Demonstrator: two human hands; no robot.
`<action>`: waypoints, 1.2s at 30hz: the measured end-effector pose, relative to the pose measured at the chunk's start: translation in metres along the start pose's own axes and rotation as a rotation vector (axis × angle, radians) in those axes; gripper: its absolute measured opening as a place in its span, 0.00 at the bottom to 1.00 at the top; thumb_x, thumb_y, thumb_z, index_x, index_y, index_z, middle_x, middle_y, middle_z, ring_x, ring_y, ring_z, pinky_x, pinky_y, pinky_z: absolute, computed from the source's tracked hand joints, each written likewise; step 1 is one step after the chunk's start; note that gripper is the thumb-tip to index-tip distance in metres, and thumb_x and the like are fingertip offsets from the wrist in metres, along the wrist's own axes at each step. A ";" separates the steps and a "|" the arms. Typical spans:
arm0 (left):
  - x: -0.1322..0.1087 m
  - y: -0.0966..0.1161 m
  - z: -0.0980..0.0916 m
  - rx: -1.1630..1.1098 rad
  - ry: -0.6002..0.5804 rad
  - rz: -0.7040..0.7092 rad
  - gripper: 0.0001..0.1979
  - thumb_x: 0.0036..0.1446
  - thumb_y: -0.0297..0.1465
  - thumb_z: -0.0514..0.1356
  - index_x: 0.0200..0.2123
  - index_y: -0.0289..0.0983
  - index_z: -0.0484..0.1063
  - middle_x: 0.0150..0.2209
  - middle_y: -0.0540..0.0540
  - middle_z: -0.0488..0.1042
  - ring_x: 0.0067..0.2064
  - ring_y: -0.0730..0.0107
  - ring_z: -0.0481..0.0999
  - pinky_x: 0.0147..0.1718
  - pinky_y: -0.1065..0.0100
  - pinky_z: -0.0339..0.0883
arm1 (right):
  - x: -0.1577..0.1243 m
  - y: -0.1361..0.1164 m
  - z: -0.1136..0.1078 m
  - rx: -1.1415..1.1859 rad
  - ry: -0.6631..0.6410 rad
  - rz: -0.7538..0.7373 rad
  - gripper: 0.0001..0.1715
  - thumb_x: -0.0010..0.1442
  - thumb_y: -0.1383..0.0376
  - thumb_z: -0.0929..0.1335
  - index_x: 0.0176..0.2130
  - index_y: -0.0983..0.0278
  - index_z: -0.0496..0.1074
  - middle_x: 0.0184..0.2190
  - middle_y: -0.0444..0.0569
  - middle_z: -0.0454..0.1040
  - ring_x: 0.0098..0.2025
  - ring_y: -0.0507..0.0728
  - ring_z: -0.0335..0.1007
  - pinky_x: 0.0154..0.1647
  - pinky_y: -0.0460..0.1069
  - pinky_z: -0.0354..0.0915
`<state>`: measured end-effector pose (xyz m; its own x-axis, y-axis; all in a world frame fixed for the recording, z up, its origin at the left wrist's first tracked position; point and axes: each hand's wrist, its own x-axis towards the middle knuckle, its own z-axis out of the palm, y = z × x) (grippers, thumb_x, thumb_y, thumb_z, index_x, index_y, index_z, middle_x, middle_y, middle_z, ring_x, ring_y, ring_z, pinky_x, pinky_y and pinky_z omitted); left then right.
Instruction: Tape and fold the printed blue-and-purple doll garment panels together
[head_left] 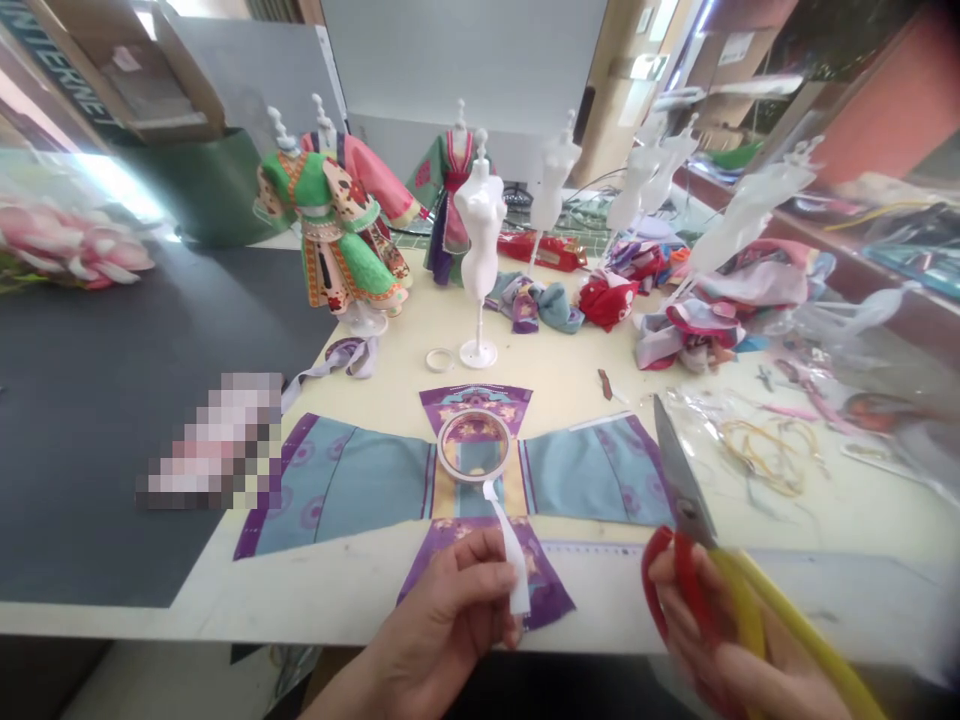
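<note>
A blurry patch (210, 440) hides something, and the picture's bottom edge cuts off the scissors (679, 470) and right hand (720, 670).

Head-worn view, facing forward-down, seemingly close

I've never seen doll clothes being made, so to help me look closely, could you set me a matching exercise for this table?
Things:
1. left hand
2. scissors
3. tape roll
4. white dress form

States:
A. held in the right hand
B. upright on a round base
C. pinching a white tape strip
D. lying on the printed fabric

Pairs: 1-C, 2-A, 3-D, 4-B
</note>
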<state>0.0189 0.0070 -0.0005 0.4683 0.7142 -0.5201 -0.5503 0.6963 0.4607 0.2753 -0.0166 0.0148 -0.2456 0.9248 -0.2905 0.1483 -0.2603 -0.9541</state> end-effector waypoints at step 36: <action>0.000 -0.001 0.006 0.319 0.145 0.054 0.05 0.43 0.27 0.62 0.25 0.35 0.67 0.20 0.53 0.66 0.23 0.76 0.64 0.25 0.72 0.57 | 0.177 -0.055 0.043 -0.960 -0.191 -0.746 0.18 0.50 0.74 0.65 0.43 0.63 0.67 0.35 0.49 0.74 0.32 0.55 0.69 0.32 0.49 0.63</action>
<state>0.0233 0.0072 0.0031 0.3287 0.7494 -0.5748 -0.3178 0.6608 0.6799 0.1825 0.1496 0.0129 -0.6965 0.6832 0.2194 0.5360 0.6986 -0.4740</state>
